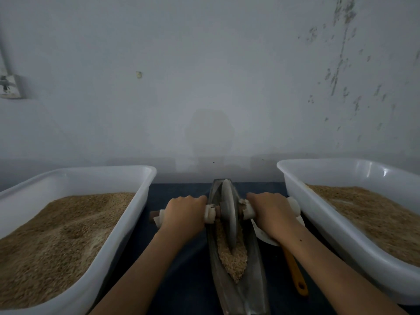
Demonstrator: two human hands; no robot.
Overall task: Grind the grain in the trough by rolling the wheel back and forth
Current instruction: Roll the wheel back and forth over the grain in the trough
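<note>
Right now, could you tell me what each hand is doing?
Left hand: gripping the wheel's left handle.
Right hand: gripping the right handle.

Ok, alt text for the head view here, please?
Left hand and right hand grip the handles of a grinding wheel standing in a narrow trough of grain, between two white grain-filled tubs.

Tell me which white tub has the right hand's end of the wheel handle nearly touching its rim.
The right-side tub. The handle end beside the right hand sits close against its near wall, with a white dish below it; the left-side tub has a clear gap of dark table between.
</note>
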